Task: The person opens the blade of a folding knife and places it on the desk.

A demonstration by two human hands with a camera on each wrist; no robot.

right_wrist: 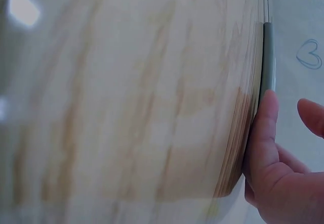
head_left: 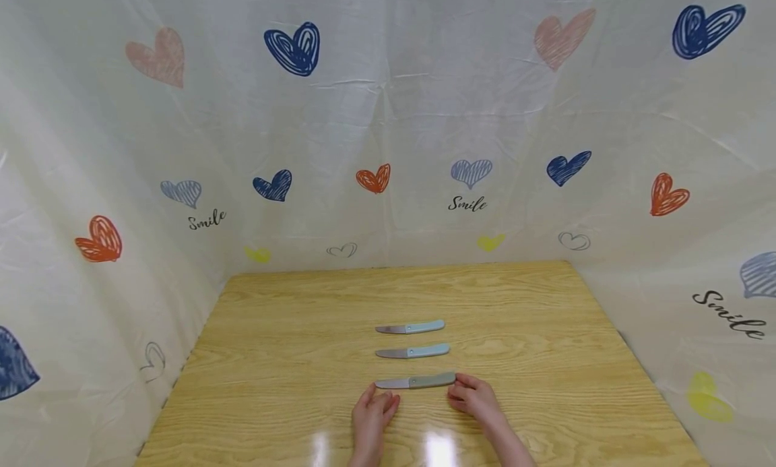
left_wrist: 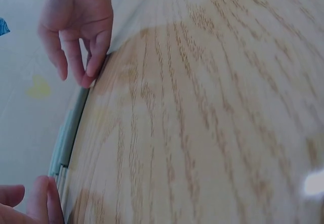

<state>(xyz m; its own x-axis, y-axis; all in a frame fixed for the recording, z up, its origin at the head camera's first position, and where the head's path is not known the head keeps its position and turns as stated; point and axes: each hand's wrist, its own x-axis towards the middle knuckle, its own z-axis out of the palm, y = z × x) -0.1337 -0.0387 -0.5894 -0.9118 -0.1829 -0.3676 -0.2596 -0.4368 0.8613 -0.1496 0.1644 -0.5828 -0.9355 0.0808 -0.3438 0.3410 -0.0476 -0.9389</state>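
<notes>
Three knives lie one behind another on the table, blades pointing left. Nearest is the knife with a grey-green handle point(head_left: 432, 380). Behind it are a light-blue-handled knife point(head_left: 428, 350) and, farthest back, a second light-blue-handled knife point(head_left: 426, 327). At the nearest knife's blade tip, my left hand point(head_left: 370, 418) touches with its fingertips. My right hand point(head_left: 479, 401) touches the butt of the same handle; in the right wrist view its thumb point(right_wrist: 311, 117) stands apart from the handle. The left wrist view shows the grey-green handle point(left_wrist: 76, 125) edge-on between both hands.
The wood-grain table point(head_left: 291, 359) carries the knives near its middle. A white curtain point(head_left: 418, 123) printed with hearts and "Smile" surrounds its back and sides. Bright reflections gleam on the near tabletop.
</notes>
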